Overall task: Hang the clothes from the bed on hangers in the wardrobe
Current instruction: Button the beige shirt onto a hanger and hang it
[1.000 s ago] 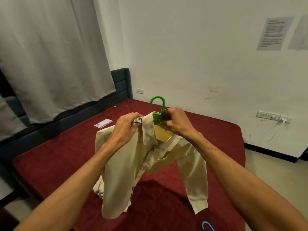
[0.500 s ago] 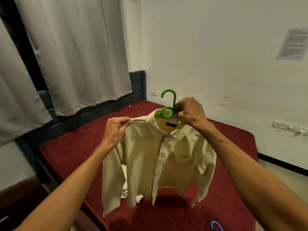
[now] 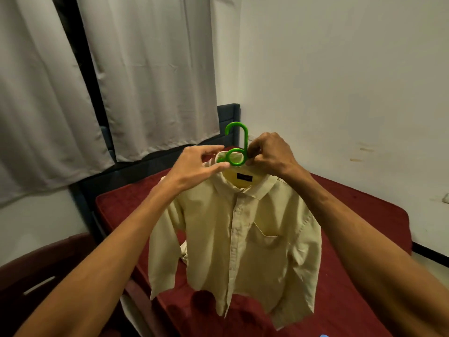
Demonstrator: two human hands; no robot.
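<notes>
A pale cream button shirt (image 3: pixel 245 239) hangs on a green plastic hanger (image 3: pixel 237 144), held up in the air over the red bed (image 3: pixel 364 215). The hanger's hook and ring stick out above the collar. My right hand (image 3: pixel 269 154) grips the hanger's neck at the right side of the collar. My left hand (image 3: pixel 196 166) pinches the left edge of the collar between thumb and fingers, right next to the green ring. Both sleeves hang down loose. The hanger's shoulders are hidden inside the shirt.
White curtains (image 3: pixel 150 81) cover the window behind the dark headboard (image 3: pixel 228 113). A dark brown piece of furniture (image 3: pixel 43 276) stands at lower left. A bit of pale cloth (image 3: pixel 184 249) lies on the bed behind the shirt. A blue hanger tip (image 3: pixel 323 335) peeks in at the bottom edge.
The shirt has settled straight on the hanger and been raised. My left hand moved from the shirt's shoulder to the collar beside the hook. My view has swung left and up.
</notes>
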